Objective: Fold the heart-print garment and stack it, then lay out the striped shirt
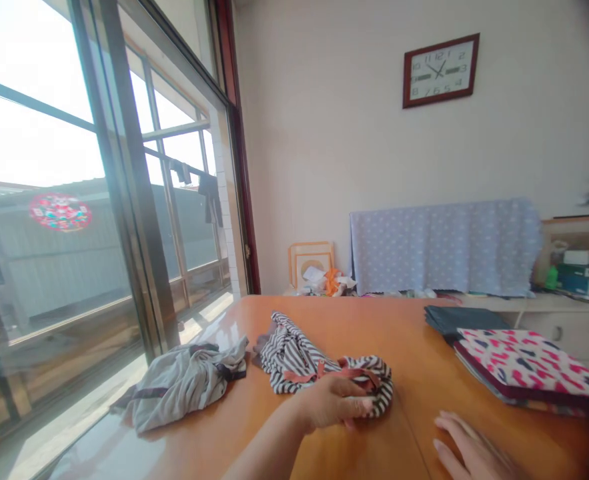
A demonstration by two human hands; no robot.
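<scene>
In the head view, the left hand (335, 400) has its grip closed on the near right end of a striped garment (291, 357), which lies bunched mid-table (214, 447). The right hand (469, 448), its grip loosely open and free of cloth, is just above or on the table; which, one cannot tell. Grey clothing (187, 380) lies left, a patterned folded stack (529, 363) right. The wall clock (440, 71) shows readable numerals, including 12, 3 and 8; the round window sticker (61, 213) is illegible.
</scene>
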